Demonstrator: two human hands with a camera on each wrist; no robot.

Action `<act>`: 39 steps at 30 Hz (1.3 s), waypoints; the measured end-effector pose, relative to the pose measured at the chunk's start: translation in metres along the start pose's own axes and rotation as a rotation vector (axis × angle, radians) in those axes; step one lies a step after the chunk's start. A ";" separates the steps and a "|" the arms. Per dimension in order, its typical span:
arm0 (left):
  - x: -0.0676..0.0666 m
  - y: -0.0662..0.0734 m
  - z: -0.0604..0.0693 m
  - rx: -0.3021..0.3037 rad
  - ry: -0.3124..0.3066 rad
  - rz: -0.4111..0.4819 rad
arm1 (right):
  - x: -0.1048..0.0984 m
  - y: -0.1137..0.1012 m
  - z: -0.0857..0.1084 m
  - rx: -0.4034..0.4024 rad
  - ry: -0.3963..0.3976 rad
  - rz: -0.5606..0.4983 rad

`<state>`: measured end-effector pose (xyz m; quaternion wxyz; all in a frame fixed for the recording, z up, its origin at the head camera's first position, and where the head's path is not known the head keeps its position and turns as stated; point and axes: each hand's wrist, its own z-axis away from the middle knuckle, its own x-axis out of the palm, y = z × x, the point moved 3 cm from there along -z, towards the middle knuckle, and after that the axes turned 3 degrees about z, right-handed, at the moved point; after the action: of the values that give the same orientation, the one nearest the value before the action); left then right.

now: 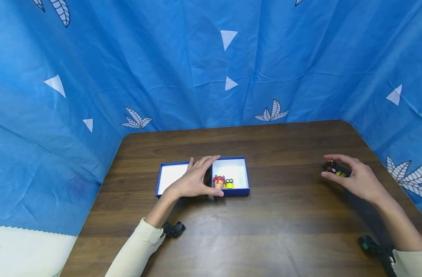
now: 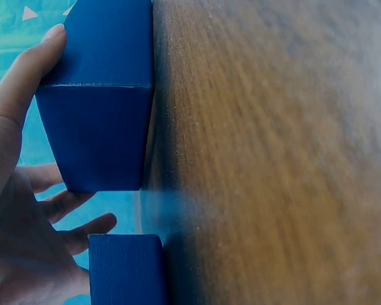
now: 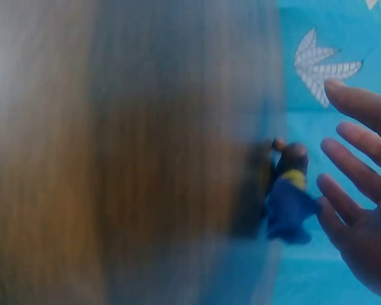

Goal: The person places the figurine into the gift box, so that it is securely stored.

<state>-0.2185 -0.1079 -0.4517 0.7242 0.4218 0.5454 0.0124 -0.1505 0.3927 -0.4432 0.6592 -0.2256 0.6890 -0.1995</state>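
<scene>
I'm watching remotely as my right hand (image 1: 359,177) is gaping wide around a brown-headed, yellow-and-blue, plastic-looking figurine (image 1: 331,166) at its ten o'clock; an off-centre pinch could be sending it rolling. My left hand (image 1: 192,181) is gripping a blue-walled, white-lined rectangular box (image 1: 233,168) at its three o'clock.

Wood-grain table (image 1: 266,234), faintly glossy at lower centre; creased cloth curtain (image 1: 183,50) across the top; mid-frame, matt card-like box (image 1: 237,192), smooth plastic-looking figures (image 1: 219,182)
</scene>
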 end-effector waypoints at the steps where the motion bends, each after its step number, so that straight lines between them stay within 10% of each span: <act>1: 0.000 0.000 0.000 0.002 0.002 0.000 | -0.001 0.004 -0.001 0.007 0.002 0.004; 15: -0.002 0.001 -0.001 0.014 0.007 0.008 | -0.008 0.044 0.010 0.069 -0.070 0.107; 39: -0.001 0.001 0.000 -0.006 -0.004 0.003 | -0.010 0.054 0.019 0.070 -0.004 0.154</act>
<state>-0.2184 -0.1080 -0.4499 0.7266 0.4205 0.5432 0.0140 -0.1341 0.4430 -0.4665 0.6814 -0.1490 0.6957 -0.1718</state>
